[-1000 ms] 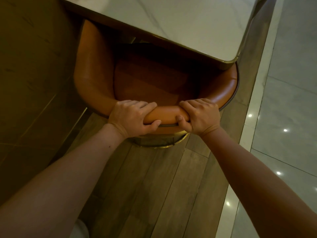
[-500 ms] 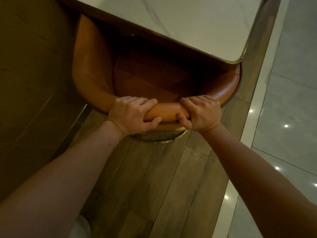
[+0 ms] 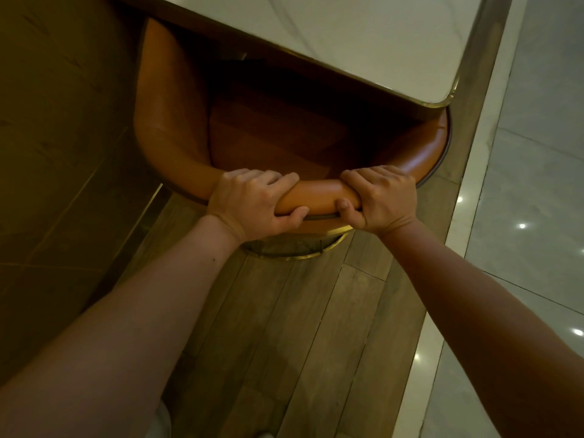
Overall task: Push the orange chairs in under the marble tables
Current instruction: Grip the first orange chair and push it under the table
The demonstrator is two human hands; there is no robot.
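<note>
Where left grip point(image 3: 249, 203) and right grip point(image 3: 382, 200) clasp: orange chair backrest point(image 3: 316, 192).

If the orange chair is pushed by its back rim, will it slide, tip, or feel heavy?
Probably heavy: the orange chair is a padded tub on a round gold base. That wide base makes tipping unlikely. Its soft rim, gripped by the left hand and right hand, should not slip.

Nothing readable here, tbh. You won't find any text, logo, label or number on the orange chair point(image 3: 170, 121), the marble tabletop point(image 3: 363, 36) or the wood floor point(image 3: 284, 327).
</note>
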